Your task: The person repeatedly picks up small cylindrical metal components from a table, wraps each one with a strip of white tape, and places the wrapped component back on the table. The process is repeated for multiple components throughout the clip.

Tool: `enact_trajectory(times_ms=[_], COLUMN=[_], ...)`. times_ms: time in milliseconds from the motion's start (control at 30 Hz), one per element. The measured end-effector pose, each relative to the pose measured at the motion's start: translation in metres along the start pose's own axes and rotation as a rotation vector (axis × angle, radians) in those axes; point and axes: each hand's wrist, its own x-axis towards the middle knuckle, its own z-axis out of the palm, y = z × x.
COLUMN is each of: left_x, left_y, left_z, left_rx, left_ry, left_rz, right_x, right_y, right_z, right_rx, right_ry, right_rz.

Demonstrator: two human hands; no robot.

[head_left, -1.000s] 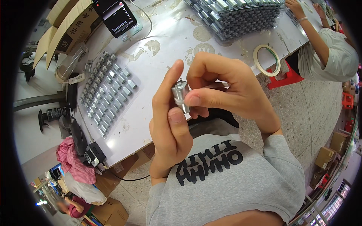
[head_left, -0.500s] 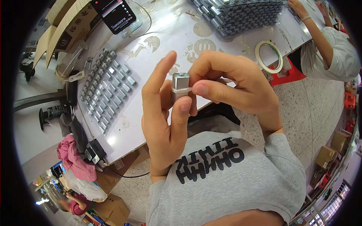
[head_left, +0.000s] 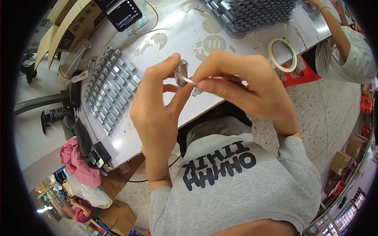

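Over the table (head_left: 177, 37), a metal cylinder (head_left: 182, 67) stands nearly upright, pinched thumb-to-forefinger in the left hand (head_left: 155, 98), seemingly steadied so the pale strip (head_left: 189, 80) gripped by the right hand (head_left: 246, 84) can run taut. Left of both hands, similar cylinders (head_left: 115, 101) lie in spaced rows, I'd guess for easy picking; a tape roll (head_left: 271, 51) rests near the right edge.

A workshop — stacked metal parts (head_left: 256, 17), a cardboard box (head_left: 78, 26), a co-worker (head_left: 346, 59).

Silver cylinder (head_left: 182, 67), roughly upright in left grip (head_left: 154, 100); pale strip (head_left: 189, 80) across side.
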Motion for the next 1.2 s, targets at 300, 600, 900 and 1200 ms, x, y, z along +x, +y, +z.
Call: enact_trajectory(times_ms=[300, 600, 900, 1200], left_x=[0.011, 0.018, 0.010, 0.011], left_y=[-0.002, -0.042, -0.005, 0.000], left_z=[0.020, 0.016, -0.010, -0.017], left_rx=[0.277, 0.168, -0.322, 0.013], left_ry=[0.018, -0.185, -0.241, -0.127], left_rz=[0.202, -0.230, -0.181, -0.053], right_x=[-0.003, -0.018, -0.017, -0.019], right_y=[0.029, 0.022, 0.024, 0.015], right_z=[0.014, -0.001, -0.007, -0.013], right_rx=[-0.069, 0.047, 0.113, 0.220], right_ry=[0.097, 0.102, -0.132, -0.121], right_rz=[-0.265, -0.114, 0.135, 0.269])
